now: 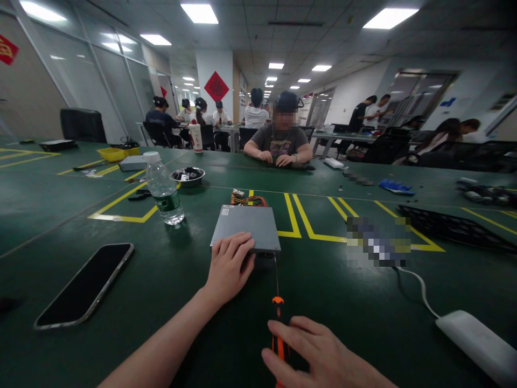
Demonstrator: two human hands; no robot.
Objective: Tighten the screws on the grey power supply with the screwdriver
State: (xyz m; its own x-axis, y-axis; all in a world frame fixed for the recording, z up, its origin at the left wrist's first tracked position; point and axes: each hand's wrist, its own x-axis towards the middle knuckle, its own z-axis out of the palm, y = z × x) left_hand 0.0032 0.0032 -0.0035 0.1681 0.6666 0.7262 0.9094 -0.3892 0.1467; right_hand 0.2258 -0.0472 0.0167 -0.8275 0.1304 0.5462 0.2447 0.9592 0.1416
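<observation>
While the left hand [228, 264] steadies the grey box [246, 227], the right hand's [319, 355] grip wraps the screwdriver [277, 312]; shaft aimed away, tip at box.

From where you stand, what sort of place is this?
Likely a shared workshop or assembly room: long green tables marked with yellow tape, other people seated at work, and my hands on a grey metal box and an orange screwdriver.

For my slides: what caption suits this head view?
Left hand steadies a grey metal box; right hand drives an orange screwdriver into it.
</observation>
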